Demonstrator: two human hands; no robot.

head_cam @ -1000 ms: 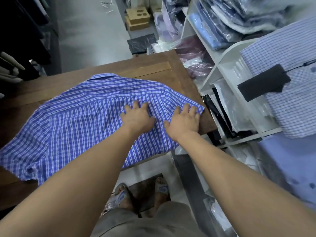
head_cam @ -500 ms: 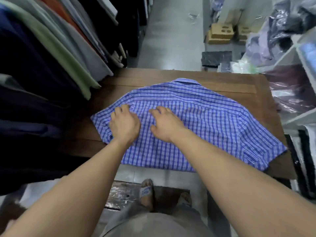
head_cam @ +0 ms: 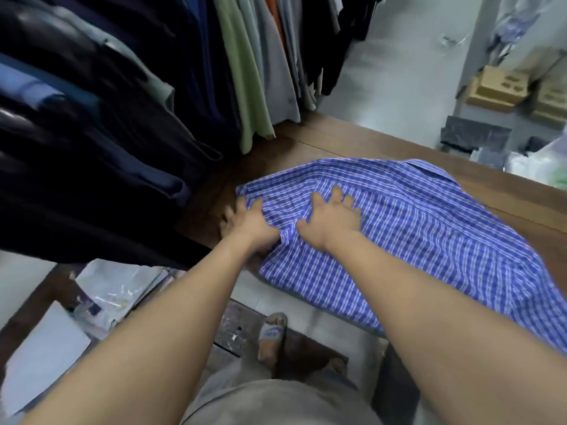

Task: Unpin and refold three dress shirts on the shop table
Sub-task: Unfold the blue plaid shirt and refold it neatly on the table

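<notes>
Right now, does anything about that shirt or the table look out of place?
The blue checked shirt lies askew on the wooden table: its lower part hangs over the near edge, and cloth is bunched between the left hand and right hand. Nothing looks torn or spilled.
</notes>
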